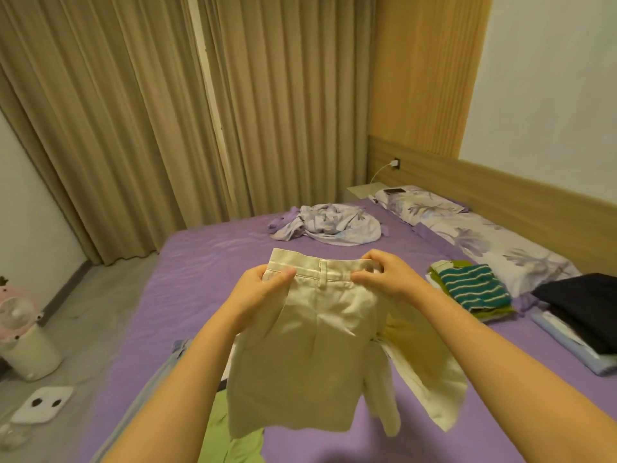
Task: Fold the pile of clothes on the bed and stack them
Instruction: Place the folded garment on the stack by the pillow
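A person's two bare forearms reach forward over a bed (207,248) covered in a purple sheet. Both hands hold up a pair of cream shorts (310,355) by the waistband, so the garment hangs in the air above the middle of the bed. The left hand (263,289) pinches the left end of the waistband, thumb on top. The right hand (387,279) grips the right end with curled fingers. The shorts' legs hang loose; one drapes off to the right.

Right of the shorts, a folded stack (470,292) sits on the sheet, topped by a teal and white striped garment over green pieces. Further right, a dark garment (581,309) lies on a light blue folded item (567,345); both are cut off by the right edge.

At the far side of the bed lies a crumpled floral cloth (327,223), and two floral pillows (467,228) line the wooden headboard. A dark flat object, possibly a phone (394,190), rests on the far pillow.

Below the shorts, a green garment (230,439) and a strip of pale blue fabric (157,389) lie at the near edge, largely hidden by the arms and shorts.

Tan curtains (167,111) fill the back wall. On the floor at left stand a pale bin-like container (30,352) with a pink and white gadget on top, contents unseen, and a white flat scale-like object (43,404).
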Motion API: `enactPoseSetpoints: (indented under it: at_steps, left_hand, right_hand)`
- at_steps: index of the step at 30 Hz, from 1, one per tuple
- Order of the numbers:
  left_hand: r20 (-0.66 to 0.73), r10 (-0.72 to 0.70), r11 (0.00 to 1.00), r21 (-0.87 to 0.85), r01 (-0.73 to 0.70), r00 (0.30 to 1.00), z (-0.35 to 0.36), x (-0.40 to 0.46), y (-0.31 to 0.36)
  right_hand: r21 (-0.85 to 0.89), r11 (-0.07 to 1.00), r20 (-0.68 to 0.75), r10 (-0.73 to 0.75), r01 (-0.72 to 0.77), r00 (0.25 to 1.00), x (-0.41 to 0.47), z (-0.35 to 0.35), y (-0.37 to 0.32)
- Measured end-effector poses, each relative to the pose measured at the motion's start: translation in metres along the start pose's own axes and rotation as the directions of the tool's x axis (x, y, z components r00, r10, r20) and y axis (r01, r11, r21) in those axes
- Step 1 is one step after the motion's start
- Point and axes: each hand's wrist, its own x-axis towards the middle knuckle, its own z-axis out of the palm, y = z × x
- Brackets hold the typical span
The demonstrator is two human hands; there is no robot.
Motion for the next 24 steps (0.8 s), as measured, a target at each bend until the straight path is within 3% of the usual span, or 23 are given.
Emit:
enactPoseSetpoints:
  at_steps: [3,7,9,13,19,24]
  left_hand:
    - [0.071,0.010,1.000,-0.019,-0.009,0.997,0.038,0.006,0.004]
    - [0.159,-0.006,0.998,-0.065,0.017,0.987,0.096,0.020,0.003]
    - [0.185,-0.034,0.996,-0.071,0.048,0.982,0.131,0.025,0.000]
    - [0.126,-0.085,0.989,-0.112,0.099,0.988,0.198,0.038,-0.006]
    - [0.028,-0.199,0.965,-0.169,0.201,0.979,0.266,0.045,-0.018]
    - [0.074,-0.264,0.929,-0.250,0.274,0.962,0.291,0.047,-0.013]
  right_hand:
    - [-0.067,0.997,0.043,0.046,-0.043,0.998,-0.013,-0.046,0.020]
    - [0.051,0.994,0.127,0.089,-0.096,0.988,-0.019,-0.099,0.055]
    - [0.028,0.994,0.183,0.096,-0.103,0.978,-0.018,-0.123,0.075]
    - [-0.123,0.990,0.363,0.112,-0.072,0.925,-0.012,-0.165,0.125]
    - [-0.076,0.988,0.523,0.157,-0.137,0.838,-0.010,-0.191,0.185]
    - [-0.100,0.991,0.470,0.123,-0.086,0.874,-0.002,-0.199,0.215]
